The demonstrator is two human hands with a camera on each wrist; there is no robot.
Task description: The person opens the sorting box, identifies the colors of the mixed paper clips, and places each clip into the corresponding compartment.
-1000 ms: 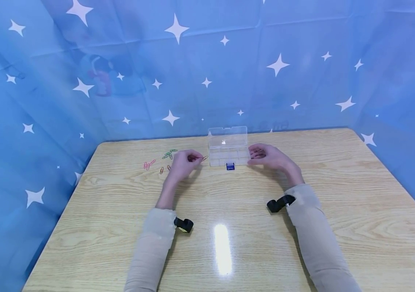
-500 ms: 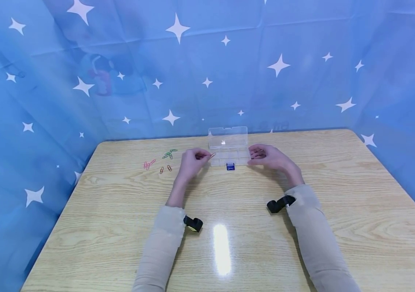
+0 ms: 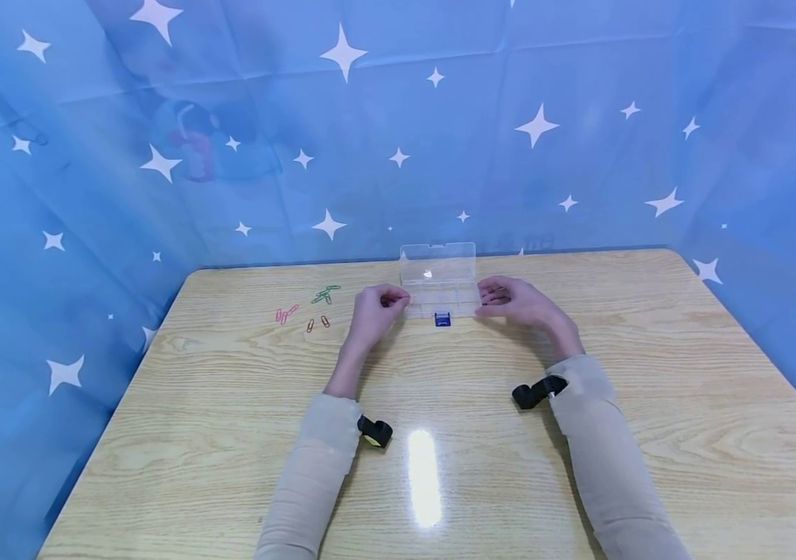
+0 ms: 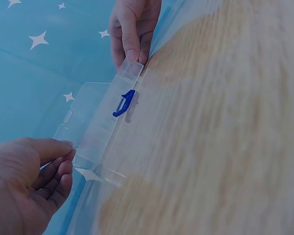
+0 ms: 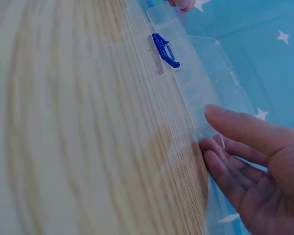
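A clear plastic compartment box lies near the back of the table, its lid raised behind it and a blue latch at the front. My left hand is at the box's left end, thumb and forefinger pinched together over the end compartment. A thin tip of a paper clip pokes out at the fingertips in the left wrist view; the fingers hide the rest. At the opposite end my right hand holds the box, with the thumb at its top edge and the fingers curled beside the end wall.
On the wooden table, left of the hands, lie several green paper clips, a few pink paper clips and two red paper clips. A blue star-patterned curtain hangs behind the table.
My left hand has moved right, carrying a reddish paper clip from beside the box to over its left end; the clip is now mostly hidden. The right hand stays in place.
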